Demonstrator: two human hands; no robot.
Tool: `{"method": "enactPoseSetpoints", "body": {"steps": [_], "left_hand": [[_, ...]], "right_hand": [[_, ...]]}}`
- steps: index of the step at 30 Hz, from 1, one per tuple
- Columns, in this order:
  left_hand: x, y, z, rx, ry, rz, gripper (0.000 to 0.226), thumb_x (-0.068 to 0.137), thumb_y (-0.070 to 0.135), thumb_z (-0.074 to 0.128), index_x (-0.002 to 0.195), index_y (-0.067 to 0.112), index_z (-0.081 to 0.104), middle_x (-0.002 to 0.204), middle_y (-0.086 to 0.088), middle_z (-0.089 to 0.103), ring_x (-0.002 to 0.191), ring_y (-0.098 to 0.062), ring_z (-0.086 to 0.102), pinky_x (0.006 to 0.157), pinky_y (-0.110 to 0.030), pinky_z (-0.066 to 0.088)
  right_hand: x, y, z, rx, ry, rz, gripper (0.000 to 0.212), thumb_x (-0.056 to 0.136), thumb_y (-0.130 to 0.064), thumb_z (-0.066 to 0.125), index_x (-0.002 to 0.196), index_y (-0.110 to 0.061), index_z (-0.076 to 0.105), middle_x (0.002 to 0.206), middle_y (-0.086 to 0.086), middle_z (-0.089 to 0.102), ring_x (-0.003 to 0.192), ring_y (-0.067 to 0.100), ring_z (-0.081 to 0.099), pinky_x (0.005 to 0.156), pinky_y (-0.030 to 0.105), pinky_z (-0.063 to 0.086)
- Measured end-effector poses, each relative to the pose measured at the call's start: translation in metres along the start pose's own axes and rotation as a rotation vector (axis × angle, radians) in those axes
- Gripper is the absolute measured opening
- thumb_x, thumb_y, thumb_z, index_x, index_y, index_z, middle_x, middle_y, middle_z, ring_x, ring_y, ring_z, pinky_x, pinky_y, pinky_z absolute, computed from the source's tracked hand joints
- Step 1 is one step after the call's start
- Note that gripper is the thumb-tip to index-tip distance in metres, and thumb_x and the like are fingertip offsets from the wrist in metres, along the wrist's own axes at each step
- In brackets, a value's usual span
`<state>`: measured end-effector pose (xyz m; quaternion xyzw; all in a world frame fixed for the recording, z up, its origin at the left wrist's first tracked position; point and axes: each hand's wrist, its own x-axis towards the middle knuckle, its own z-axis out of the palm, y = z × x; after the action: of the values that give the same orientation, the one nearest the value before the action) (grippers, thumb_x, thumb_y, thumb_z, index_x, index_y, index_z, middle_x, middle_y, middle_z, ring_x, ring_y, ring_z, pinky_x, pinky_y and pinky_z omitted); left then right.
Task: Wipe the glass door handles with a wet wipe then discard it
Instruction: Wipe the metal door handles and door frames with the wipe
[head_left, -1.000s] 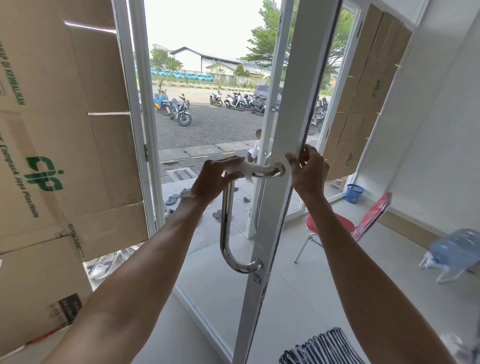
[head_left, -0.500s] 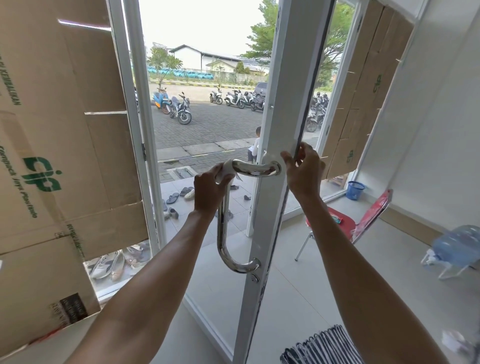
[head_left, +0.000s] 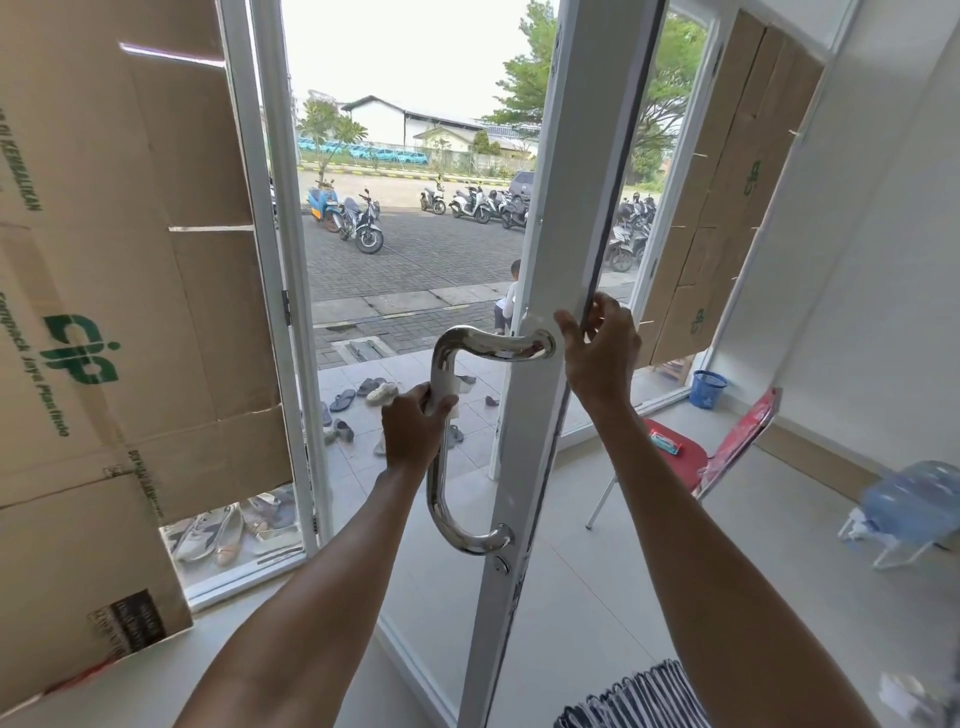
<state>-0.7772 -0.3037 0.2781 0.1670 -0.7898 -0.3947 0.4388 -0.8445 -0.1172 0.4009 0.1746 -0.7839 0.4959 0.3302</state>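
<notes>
Head view: left hand (head_left: 415, 428) wraps wet wipe (head_left: 455, 410) round handle (head_left: 488, 347), right hand (head_left: 602, 356) pinches door edge (head_left: 605, 234).

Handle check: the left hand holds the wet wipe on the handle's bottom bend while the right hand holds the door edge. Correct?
Not the bottom bend. The head view shows the left hand gripping the wet wipe around the upper part of the handle, on its upright bar. The right hand does hold the door edge.
</notes>
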Motion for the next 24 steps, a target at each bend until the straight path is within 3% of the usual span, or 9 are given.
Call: {"method": "enactPoseSetpoints", "body": {"steps": [4,9,14,17,21,24], "left_hand": [[0.005,0.012,-0.007,-0.011,-0.008,-0.053,0.027,0.081,0.027,0.078,0.093,0.002,0.076,0.080,-0.013,0.076,0.071,-0.025,0.070,0.067,-0.040,0.057],[0.025,0.035,-0.018,-0.073,0.117,0.007,0.029,0.087,0.037,0.070,0.076,0.010,0.071,0.062,-0.004,0.070,0.056,-0.018,0.059,0.056,-0.038,0.050],[0.021,0.037,-0.023,-0.025,0.146,0.059,0.019,0.082,0.024,0.075,0.092,0.008,0.074,0.075,-0.007,0.075,0.066,-0.022,0.066,0.059,-0.026,0.040],[0.007,0.024,-0.023,-0.003,0.145,0.028,0.020,0.081,0.020,0.078,0.091,0.004,0.075,0.075,-0.009,0.075,0.063,-0.019,0.064,0.058,-0.023,0.035],[-0.014,0.002,-0.020,0.027,0.076,-0.043,0.020,0.079,0.023,0.080,0.083,0.003,0.074,0.069,-0.008,0.072,0.059,-0.020,0.060,0.058,-0.027,0.036],[-0.028,-0.018,-0.018,0.060,-0.050,-0.162,0.022,0.081,0.023,0.079,0.085,0.002,0.076,0.075,-0.012,0.075,0.069,-0.028,0.069,0.058,-0.031,0.044]], "right_hand": [[-0.003,-0.003,-0.001,0.000,-0.007,-0.010,0.048,0.086,-0.042,0.067,0.119,-0.009,0.058,0.107,0.008,0.066,0.097,0.025,0.062,0.089,0.040,0.051],[-0.008,-0.006,-0.002,0.041,-0.008,0.002,0.047,0.083,-0.041,0.069,0.118,-0.011,0.058,0.109,0.004,0.068,0.099,0.022,0.064,0.091,0.037,0.050],[-0.014,-0.007,0.001,0.025,-0.001,0.038,0.058,0.083,-0.050,0.064,0.127,-0.014,0.054,0.118,0.001,0.064,0.107,0.019,0.061,0.094,0.040,0.048],[-0.016,-0.007,0.002,0.000,-0.012,0.027,0.058,0.082,-0.056,0.060,0.122,-0.015,0.057,0.117,0.003,0.063,0.106,0.021,0.061,0.092,0.044,0.050],[-0.018,-0.009,0.000,0.021,-0.019,0.027,0.055,0.082,-0.056,0.062,0.120,-0.015,0.059,0.114,0.002,0.063,0.102,0.019,0.062,0.090,0.043,0.051],[-0.019,-0.011,-0.001,0.024,-0.016,0.038,0.053,0.082,-0.054,0.063,0.119,-0.016,0.060,0.114,0.003,0.063,0.101,0.020,0.062,0.089,0.043,0.051]]}}
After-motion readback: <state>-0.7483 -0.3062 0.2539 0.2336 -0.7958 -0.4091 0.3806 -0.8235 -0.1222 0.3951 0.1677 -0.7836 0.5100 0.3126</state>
